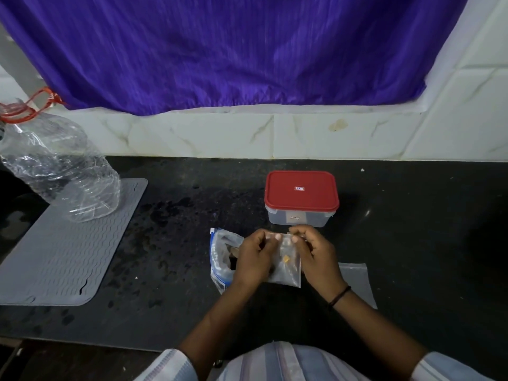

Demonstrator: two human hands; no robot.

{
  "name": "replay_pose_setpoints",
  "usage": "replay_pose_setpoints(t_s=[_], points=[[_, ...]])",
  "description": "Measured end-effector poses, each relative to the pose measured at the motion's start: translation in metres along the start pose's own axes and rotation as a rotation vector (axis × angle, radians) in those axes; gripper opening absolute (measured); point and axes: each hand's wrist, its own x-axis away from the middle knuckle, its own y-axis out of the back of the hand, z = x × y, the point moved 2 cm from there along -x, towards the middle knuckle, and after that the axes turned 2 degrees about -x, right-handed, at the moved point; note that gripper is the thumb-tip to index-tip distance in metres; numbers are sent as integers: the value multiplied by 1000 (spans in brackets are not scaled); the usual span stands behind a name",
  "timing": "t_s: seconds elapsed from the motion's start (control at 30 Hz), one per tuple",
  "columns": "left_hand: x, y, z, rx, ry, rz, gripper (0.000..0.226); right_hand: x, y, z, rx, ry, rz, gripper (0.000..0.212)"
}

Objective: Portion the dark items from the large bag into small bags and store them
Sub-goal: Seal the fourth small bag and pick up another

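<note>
Both hands hold one small clear bag (286,270) upright over the black counter. My left hand (257,257) pinches its top left corner and my right hand (313,250) pinches its top right corner. A small yellow speck shows inside the bag; its other contents are hard to make out. The large zip bag (221,259) with a blue seal lies just left of my left hand, with dark items inside, partly hidden by that hand. A clear box with a red lid (301,195) stands shut just beyond my hands.
Another flat small clear bag (357,281) lies on the counter (412,243) under my right wrist. A grey ribbed mat (63,257) covers the left side, with a large clear plastic bottle (57,166) standing on it. A tiled wall and purple curtain rise behind.
</note>
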Motion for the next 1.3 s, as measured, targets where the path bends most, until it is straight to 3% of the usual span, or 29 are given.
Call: replay_pose_setpoints(t_s=[0.33,0.57,0.67,0.8,1.07,1.2,1.3], points=[[-57,-17,5,-410,159,112,26,-37,23,-30,175,-244,-73,8],[-76,-31,10,-703,166,94,22,-48,22,-49,472,-282,48,14],[-78,-37,12,-793,168,116,19,-46,21,-54,567,-267,83,7],[-79,-41,17,-849,169,125,22,-44,25,-58,514,-252,20,8],[-52,-59,2,-729,-207,-1,7,-7,79,-66,440,-244,-175,8],[-29,-83,-10,-617,-342,177,6,23,104,-75,760,-434,-75,32],[-17,-107,-14,-622,-347,365,7,36,109,-78,895,-473,-35,35]])
